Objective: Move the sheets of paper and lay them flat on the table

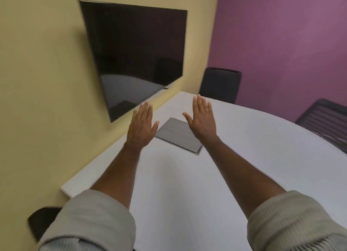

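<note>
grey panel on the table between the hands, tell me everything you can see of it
The grey panel is a flat, thin, dark grey rectangle with a matte look; faint lines seem to cross its surface. It lies flat on the white table, set at an angle to the view, near the wall side. The left hand and right hand are open, palms down, to either side; the right hides its far corner. Whether they touch it cannot be told.

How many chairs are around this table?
3: one black chair at the far end, a slatted one at right, a dark one near-left. Others may be hidden.
</note>
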### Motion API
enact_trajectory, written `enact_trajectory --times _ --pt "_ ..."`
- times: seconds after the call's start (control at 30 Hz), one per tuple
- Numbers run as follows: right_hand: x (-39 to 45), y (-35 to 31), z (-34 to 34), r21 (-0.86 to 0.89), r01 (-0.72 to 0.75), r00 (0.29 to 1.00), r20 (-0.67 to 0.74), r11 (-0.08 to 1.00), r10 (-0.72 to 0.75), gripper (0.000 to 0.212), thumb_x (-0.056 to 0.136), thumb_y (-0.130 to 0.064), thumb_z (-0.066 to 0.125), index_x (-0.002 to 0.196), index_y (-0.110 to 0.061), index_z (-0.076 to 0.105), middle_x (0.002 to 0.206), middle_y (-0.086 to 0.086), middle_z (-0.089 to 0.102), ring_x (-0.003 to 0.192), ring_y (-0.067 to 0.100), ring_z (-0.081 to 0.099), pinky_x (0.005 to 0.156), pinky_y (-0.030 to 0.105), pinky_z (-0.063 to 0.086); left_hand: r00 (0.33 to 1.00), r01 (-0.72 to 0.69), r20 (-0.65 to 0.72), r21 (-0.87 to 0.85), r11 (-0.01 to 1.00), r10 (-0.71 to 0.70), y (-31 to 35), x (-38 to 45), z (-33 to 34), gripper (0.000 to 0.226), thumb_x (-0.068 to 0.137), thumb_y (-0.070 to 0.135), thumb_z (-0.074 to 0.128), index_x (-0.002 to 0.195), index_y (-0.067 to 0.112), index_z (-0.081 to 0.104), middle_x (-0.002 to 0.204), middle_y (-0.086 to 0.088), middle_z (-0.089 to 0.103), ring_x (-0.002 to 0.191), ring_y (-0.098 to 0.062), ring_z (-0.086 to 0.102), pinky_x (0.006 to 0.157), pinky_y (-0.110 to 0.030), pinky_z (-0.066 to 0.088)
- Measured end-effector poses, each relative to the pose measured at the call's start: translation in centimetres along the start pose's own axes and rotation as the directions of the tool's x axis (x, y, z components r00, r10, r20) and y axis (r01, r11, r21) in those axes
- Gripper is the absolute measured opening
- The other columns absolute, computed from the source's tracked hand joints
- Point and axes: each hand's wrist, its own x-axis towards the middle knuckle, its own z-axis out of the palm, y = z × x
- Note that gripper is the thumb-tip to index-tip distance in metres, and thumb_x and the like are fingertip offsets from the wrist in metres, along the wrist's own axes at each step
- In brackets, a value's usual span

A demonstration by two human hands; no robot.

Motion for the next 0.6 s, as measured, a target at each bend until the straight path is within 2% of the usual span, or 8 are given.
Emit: enact_trajectory --times 0.13,0.27,0.43,0.6 --pt "-0.2 5.7 1.1 -0.107 -0.152 0.988 0.016 0.983 0.155 0.08 0.102 -0.062 0.012 0.16 -0.008 0.004 0.169 0.012 0.002 0.156 0.026 -0.002 0.127 0.042 -0.001 0.992 -0.124 0.005 -0.103 0.987 0.125 2.8 5.5 4.6 0.07 0.104 0.044 0.027 0.159 0.003 0.015 0.169 -0.02 0.01 0.157 -0.035 0.009 0.127 -0.052 0.013" --pt "-1.8 10.8 1.6 -0.18 -0.282 0.957 0.01 0.942 0.289 0.08 0.101 -0.064 0.013 0.16 -0.011 0.003 0.169 0.01 0.001 0.156 0.026 -0.003 0.127 0.042 -0.001 0.968 -0.24 0.022 -0.191 0.952 0.248 7.7 9.0 8.0 0.072 0.103 0.042 0.034 0.159 0.004 0.011 0.169 -0.018 0.005 0.157 -0.033 0.006 0.128 -0.05 0.008" --pt "-3.8 16.5 1.8 -0.256 -0.394 0.913 -0.002 0.883 0.407 0.083 0.098 -0.066 0.006 0.16 -0.012 0.002 0.169 0.008 -0.001 0.156 0.026 -0.004 0.127 0.043 -0.001 0.936 -0.315 0.067 -0.288 0.905 0.347 13.7 11.1 11.3 0.072 0.104 0.044 0.029 0.161 0.006 0.006 0.17 -0.015 -0.002 0.158 -0.029 -0.001 0.128 -0.048 0.005" --pt "-4.6 22.1 2.6 -0.215 -0.461 0.882 -0.007 0.861 0.471 0.082 0.099 -0.065 0.011 0.16 -0.011 0.004 0.169 0.009 0.002 0.156 0.024 -0.001 0.127 0.039 0.0 0.919 -0.339 0.094 -0.307 0.889 0.383 17.8 13.4 14.7 0.071 0.106 0.046 0.026 0.161 0.008 0.002 0.17 -0.014 -0.006 0.158 -0.028 -0.005 0.128 -0.047 0.003"
